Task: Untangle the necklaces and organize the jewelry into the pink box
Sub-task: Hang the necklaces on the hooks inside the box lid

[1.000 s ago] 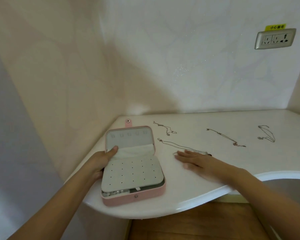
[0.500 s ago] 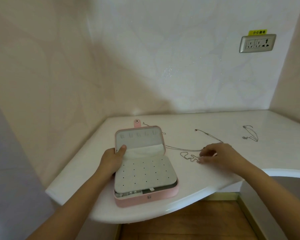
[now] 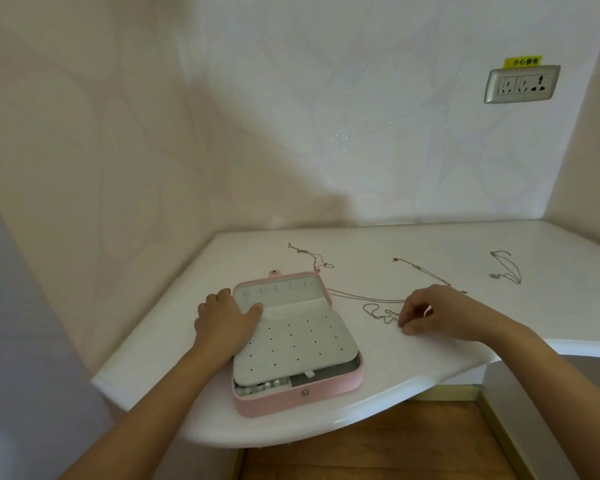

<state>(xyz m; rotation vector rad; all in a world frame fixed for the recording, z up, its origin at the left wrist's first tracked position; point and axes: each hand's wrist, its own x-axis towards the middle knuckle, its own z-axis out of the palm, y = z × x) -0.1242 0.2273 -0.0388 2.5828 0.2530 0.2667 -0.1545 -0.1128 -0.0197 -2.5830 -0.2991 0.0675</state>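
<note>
pink box (image 3: pixel 298 400) open | necklace (image 3: pixel 374 310) in right grip (image 3: pixel 444 313) | white counter (image 3: pixel 430 368) | wall socket (image 3: pixel 522 85)

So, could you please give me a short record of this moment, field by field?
Box: pink box open on the white counter, dotted grey panel showing
Left hand: left hand grips the box's left edge, thumb on the lining
Right hand: right hand pinches the bunched necklace beside the box
Loose chains: rear necklace, middle necklace, far-right necklace, all laid out on the counter
</note>
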